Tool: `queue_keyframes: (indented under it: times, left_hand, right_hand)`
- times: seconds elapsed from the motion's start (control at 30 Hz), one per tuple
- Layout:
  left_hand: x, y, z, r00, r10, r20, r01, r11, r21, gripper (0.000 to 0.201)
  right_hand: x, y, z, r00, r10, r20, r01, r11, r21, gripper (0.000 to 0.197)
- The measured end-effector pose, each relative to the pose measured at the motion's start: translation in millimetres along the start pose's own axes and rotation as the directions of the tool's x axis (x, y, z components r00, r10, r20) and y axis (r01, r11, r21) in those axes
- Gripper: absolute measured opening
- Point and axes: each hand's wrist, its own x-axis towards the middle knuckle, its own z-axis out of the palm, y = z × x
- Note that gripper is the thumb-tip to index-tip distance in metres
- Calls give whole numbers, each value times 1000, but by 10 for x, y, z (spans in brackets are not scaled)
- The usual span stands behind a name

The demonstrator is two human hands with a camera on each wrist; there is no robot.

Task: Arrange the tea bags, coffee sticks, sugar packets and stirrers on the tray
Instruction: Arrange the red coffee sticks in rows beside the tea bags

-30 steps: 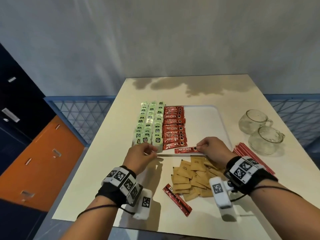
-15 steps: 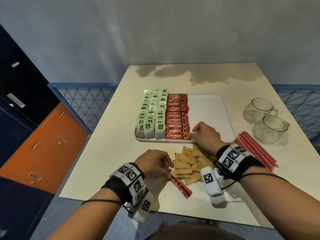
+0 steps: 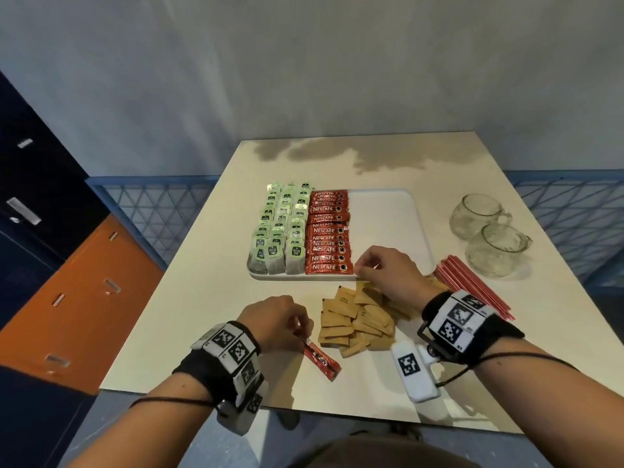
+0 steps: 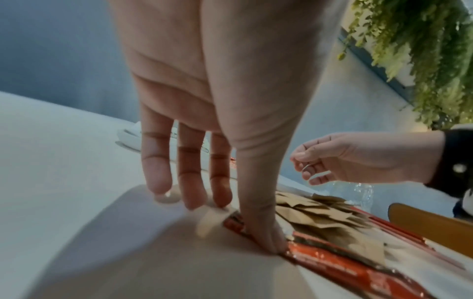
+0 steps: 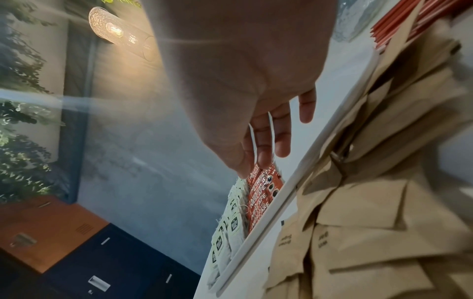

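Loose coffee stick [image 3: 321, 362] pinched by L hand [image 3: 275, 321] on table [image 3: 189, 319], R hand [image 3: 388, 275] fingers curled at nearest tray [image 3: 388, 214] stick, grip unclear

The head view is evenly but dimly lit, sharp at the centre and bowed at the edges, with soft shadows under both wrists on the desk [image 3: 209, 298]. Both wrist views are smeared by motion blur, especially the brown sugar packets [image 5: 384, 202]. A wall lamp [image 5: 115, 28] glows warm and throws a streak of glare.
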Motion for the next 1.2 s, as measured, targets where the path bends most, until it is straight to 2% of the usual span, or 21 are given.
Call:
queue_keyframes:
  times: [0.07,0.17,0.3,0.43,0.53,0.67,0.8,0.83,0.9,0.97,1.0,1.13,1.2]
  left_hand:
    - [-10,-2,-19,1000,-20,3,19,998,52,22]
    - [-7,-51,-40,996,-48,80,42,996,76,21]
    - [-115,-190,-192,992,-34,123,38,999,-35,16]
    - [-266,-170,-572,999,45,13,-44,996,-74,19]
    - [-259,-70,-797,989,81,-124,-87,995,-44,22]
    - [-150,63,-861,923,103,-370,-77,994,83,26]
    - [-36,35,-762,852,166,-497,-114,985,133,22]
    - [-14,-5,-722,840,143,-524,-133,989,57,23]
    - [30,-108,-650,850,-1,-526,-145,961,-236,36]
    - [65,-148,-606,894,-155,-420,-98,847,-522,49]
    - [95,-153,-592,910,-196,-364,-81,780,-621,47]
    - [201,-153,-620,927,-253,-278,-116,510,-853,20]
    - [258,-166,-628,932,-230,-280,-136,495,-858,20]
  right_hand:
    - [-42,-1,-23,1000,-12,13,12,1000,4,4]
    - [-65,-31,3,999,-17,30,18,1000,-6,4]
    - [-137,-148,8,995,-60,84,53,995,80,9]
    - [-159,-300,30,976,-124,179,90,978,188,18]
    - [-136,-404,72,959,-138,246,85,973,213,29]
    - [-102,-553,120,941,-68,331,-61,929,365,35]
    - [-34,-575,113,957,-37,289,-121,852,510,19]
    - [-17,-573,101,964,-42,263,-109,838,534,18]
    - [21,-577,88,975,-57,216,-72,834,547,19]
    - [46,-596,93,981,-57,185,-51,844,533,20]
    - [62,-603,98,983,-54,176,-47,849,526,19]
    - [131,-684,125,987,-56,154,-27,872,489,13]
    - [156,-735,130,983,-74,169,-15,882,471,14]
